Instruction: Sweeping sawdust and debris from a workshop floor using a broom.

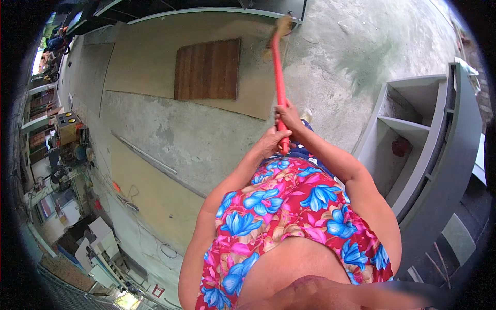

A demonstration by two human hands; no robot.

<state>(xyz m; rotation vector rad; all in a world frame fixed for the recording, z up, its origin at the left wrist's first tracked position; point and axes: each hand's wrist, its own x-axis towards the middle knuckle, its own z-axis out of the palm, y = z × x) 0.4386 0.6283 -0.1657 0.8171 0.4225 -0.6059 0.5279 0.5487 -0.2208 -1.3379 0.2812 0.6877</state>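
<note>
A broom with a long red handle [280,77] stretches away from my body, its tan head [284,25] resting at the far side by the edge of a dark unit. My left hand [272,141] is closed round the handle near its close end. Farther along the same handle, my right hand [289,115] grips it. Beneath the broom head lies the border between a tan board [144,62] and the bare concrete floor [330,62].
On the tan board lies a brown wood-grain panel [207,70]. Grey shelving [405,124] stands close at my right. Thin strips [147,154] lie on the floor to the left, near another tan board [155,201]. Cluttered benches [57,181] line the far left.
</note>
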